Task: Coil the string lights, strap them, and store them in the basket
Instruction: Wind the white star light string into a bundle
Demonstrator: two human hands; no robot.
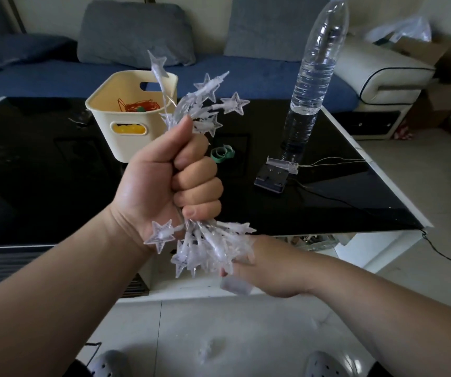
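My left hand (169,180) grips a bundle of clear star-shaped string lights (205,104) in a fist, raised in front of the table. Stars stick out above the fist and hang below it. My right hand (270,268) is under the bundle, its fingers among the lower stars (205,251) and partly hidden by them. A cream basket (126,112) stands on the black table behind, holding an orange wire coil and something yellow. A green strap (223,153) lies curled on the table to the basket's right.
A clear water bottle (314,72) stands on the black glass table (28,172). In front of the bottle lies a small dark box (270,178) with a clear case and thin wires running right. A blue sofa is behind, and cardboard boxes stand at far right.
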